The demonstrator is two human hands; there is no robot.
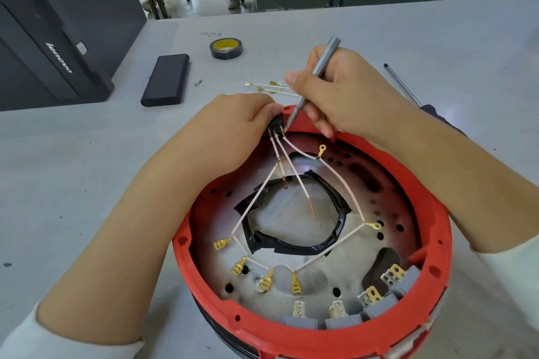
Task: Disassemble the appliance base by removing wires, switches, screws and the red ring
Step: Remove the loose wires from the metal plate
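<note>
Screwdriver [315, 79] tip digs at the switch [275, 125] terminals, top centre of the red ring [364, 332]; right hand [344, 93] grips it pen-style for leverage. Left hand [236, 122] pinches the switch steady, its wires [294, 172] trailing across the base.

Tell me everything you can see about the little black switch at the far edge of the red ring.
The switch is a small black block, plastic by the look of it, mostly hidden by the left hand, which pinches it at the far rim of the red ring. Brass terminals on its underside carry three white wires that fan down into the base. The right hand holds a grey tool like a pen, its tip at the rightmost terminal.
</note>
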